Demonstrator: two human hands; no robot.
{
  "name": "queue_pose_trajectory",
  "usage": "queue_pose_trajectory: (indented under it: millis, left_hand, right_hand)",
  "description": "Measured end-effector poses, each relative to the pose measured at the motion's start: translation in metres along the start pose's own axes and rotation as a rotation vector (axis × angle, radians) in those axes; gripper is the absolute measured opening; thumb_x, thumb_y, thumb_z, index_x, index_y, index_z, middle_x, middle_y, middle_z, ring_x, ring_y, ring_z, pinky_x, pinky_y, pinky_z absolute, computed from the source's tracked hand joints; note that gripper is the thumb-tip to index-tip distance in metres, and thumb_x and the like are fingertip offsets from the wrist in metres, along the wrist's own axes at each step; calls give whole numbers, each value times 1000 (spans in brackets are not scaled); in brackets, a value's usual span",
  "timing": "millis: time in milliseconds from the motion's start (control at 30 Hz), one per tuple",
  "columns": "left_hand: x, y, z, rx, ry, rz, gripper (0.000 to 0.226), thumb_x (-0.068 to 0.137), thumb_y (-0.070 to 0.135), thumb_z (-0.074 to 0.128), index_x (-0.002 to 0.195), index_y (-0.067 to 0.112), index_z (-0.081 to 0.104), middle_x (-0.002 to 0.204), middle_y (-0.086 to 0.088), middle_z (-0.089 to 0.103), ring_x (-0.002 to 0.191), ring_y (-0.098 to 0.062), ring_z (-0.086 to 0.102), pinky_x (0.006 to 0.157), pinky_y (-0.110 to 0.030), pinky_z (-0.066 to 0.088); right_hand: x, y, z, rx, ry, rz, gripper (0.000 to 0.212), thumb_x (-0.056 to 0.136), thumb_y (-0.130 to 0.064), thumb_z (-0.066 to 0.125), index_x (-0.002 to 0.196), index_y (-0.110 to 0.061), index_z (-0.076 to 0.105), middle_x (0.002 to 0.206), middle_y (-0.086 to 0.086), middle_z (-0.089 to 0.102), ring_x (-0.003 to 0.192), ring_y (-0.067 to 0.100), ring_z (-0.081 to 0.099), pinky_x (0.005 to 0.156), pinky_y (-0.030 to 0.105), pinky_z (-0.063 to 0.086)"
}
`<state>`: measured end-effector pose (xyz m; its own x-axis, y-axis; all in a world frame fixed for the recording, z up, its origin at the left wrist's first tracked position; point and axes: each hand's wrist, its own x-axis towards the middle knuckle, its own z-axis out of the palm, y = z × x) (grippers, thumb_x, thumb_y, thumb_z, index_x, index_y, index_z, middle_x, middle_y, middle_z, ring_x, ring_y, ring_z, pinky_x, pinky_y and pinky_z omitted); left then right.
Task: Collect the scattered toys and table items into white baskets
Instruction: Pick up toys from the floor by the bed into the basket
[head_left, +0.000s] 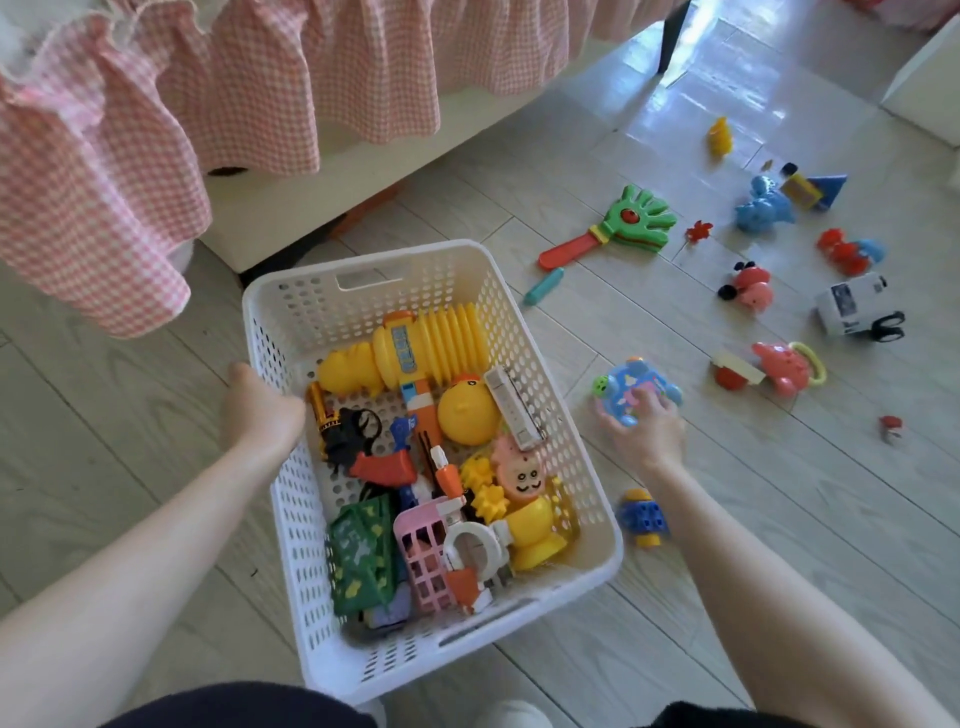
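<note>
head view, left hand (262, 410) fingers hidden behind basket (291, 332)

head cam | looks forward and steeply down | near white basket (270, 332) | wooden floor (675, 597) fills view

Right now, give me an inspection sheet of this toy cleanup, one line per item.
Surface: pale wood-look floor, sunlit at the far right.
Job's things: white basket on the floor, partly filled; yellow accordion toy and yellow ball lie inside.
Clutter: outside the basket lie a green hand clapper, blue elephant, white toy truck, pink rattle and blue block toy.
Hands: left hand grips the basket's left rim; right hand closes on the blue turtle toy on the floor.
Cables: nothing seen.
Surroundings: pink checked ruffle cloth hangs over a white base.
</note>
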<state>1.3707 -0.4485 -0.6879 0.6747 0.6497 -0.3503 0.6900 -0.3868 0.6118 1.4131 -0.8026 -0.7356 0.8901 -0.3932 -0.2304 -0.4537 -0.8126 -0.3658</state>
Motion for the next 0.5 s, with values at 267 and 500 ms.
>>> queue_pose_trajectory:
  millis: [267, 500]
  left_hand:
    - [0, -1, 5, 11, 41, 8, 25, 85, -3, 41, 109, 3, 37, 89, -18, 45, 66, -31, 46, 44, -28, 34]
    - [-1, -1, 5, -16, 44, 13, 27, 87, -3, 41, 112, 5, 36, 87, -14, 46, 56, -22, 44, 43, -27, 33]
  right_hand:
    - [0, 17, 21, -157, 8, -43, 37, 91, -10, 51, 127, -17, 52, 135, 11, 47, 120, 34, 38, 93, 37, 39]
    - [-5, 17, 24, -200, 60, -117, 17, 91, -5, 49, 103, 0, 60, 120, 16, 53, 110, 32, 42, 75, 32, 35]
